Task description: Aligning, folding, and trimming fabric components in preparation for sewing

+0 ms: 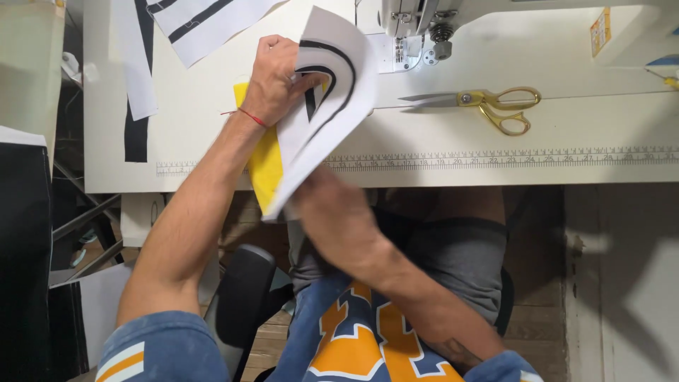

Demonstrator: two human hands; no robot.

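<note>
My left hand (272, 79) grips the top of a stack of fabric pieces: white cloth with curved black stripes (332, 92) over a yellow piece (263, 166). The stack is lifted off the white sewing table (495, 170), tilted toward me. My right hand (332, 212) is blurred, below the table's front edge, touching the lower end of the same stack from underneath. A red thread band circles my left wrist.
A sewing machine head (417, 32) stands at the back centre. Gold-handled scissors (488, 102) lie to its right. More white-and-black striped pieces (177, 28) lie at the back left. A printed ruler strip (495, 157) runs along the table's front edge.
</note>
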